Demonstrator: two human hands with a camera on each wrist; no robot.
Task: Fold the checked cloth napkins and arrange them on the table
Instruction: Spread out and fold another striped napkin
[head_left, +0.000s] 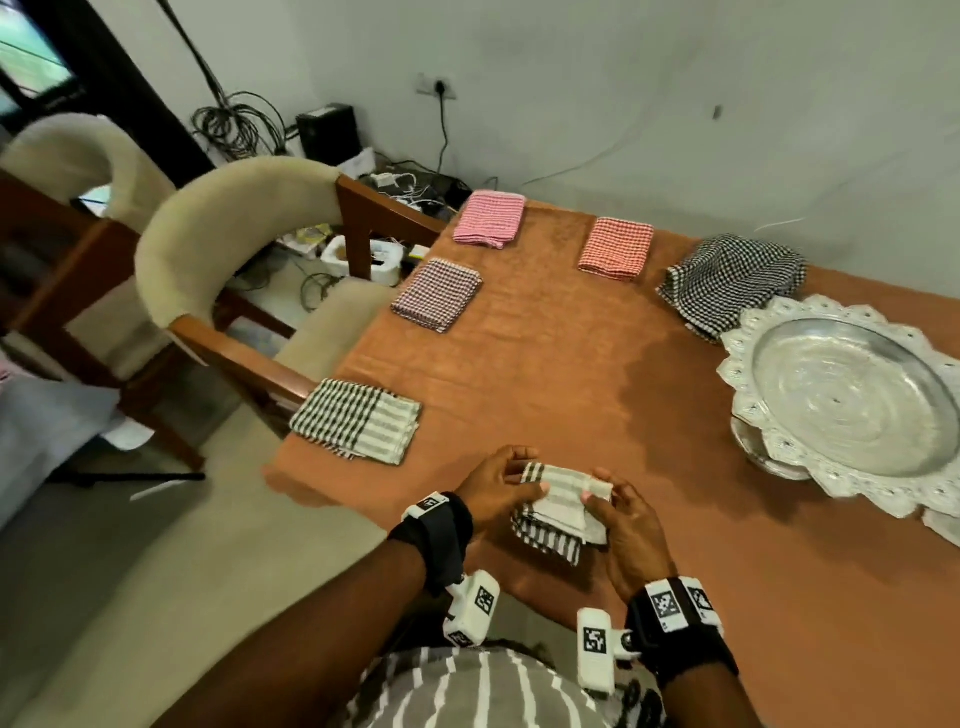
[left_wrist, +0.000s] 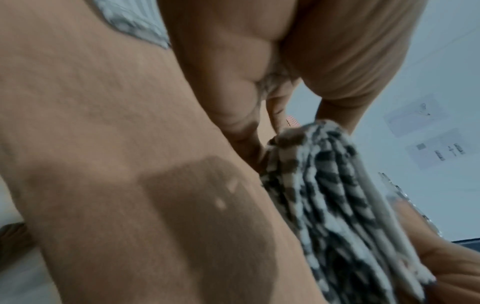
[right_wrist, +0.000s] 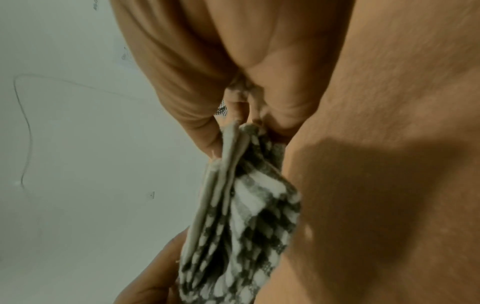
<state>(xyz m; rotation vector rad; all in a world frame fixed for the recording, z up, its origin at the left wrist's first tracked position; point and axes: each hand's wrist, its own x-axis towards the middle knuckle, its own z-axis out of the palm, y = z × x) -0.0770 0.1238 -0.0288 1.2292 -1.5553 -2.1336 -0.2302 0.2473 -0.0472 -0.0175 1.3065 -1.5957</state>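
Final fold in hand: left hand (head_left: 491, 486) and right hand (head_left: 626, 525) each pinch an upper corner of the grey-striped checked napkin (head_left: 558, 512), bottom centre of frame, above the table (head_left: 571, 374) (four folded ones already placed). Next, probably: lay it flat, aligned.

We see the silver tray (head_left: 852, 400) at three o'clock cut off by the frame's right edge. Our fingertips (head_left: 524, 457) vanish behind the held napkin (head_left: 558, 512). Both wrist views are blurred.
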